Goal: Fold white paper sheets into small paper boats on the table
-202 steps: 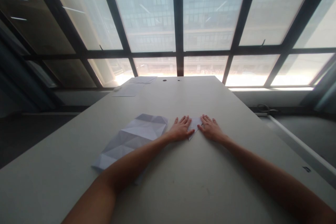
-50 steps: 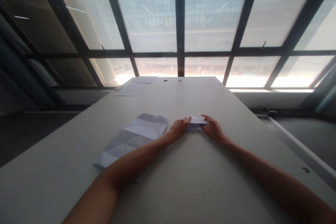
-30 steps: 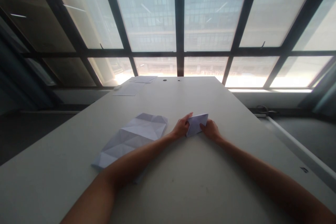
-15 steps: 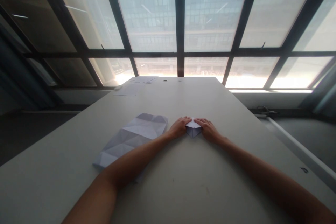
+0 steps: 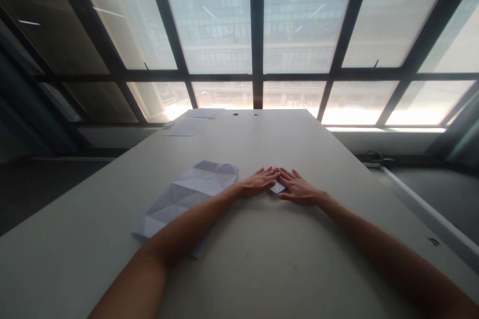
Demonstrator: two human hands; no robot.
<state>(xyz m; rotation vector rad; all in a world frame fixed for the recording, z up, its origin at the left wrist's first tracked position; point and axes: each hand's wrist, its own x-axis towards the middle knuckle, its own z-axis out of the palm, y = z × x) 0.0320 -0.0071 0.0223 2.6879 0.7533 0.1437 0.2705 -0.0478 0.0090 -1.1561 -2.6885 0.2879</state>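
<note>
A small folded piece of white paper (image 5: 277, 188) lies on the white table, mostly covered by both hands. My left hand (image 5: 259, 182) rests flat over its left side, fingers stretched out to the right. From the other side my right hand (image 5: 298, 188) lies spread on the paper, its thumb near the lower edge. The fingertips of both hands meet at the top of the paper. Beside my left forearm lies a larger creased sheet of white paper (image 5: 194, 183), partly hidden under that arm.
At the far left end of the table (image 5: 284, 134) lie several flat white sheets (image 5: 183, 127). Two small dark spots sit near the far edge. A dark-framed window (image 5: 257, 35) stands beyond, with curtains (image 5: 33, 104) at the side.
Both hands have gone from holding the folded paper by its sides to lying flat on top of it. The paper now looks flatter and is more covered.
</note>
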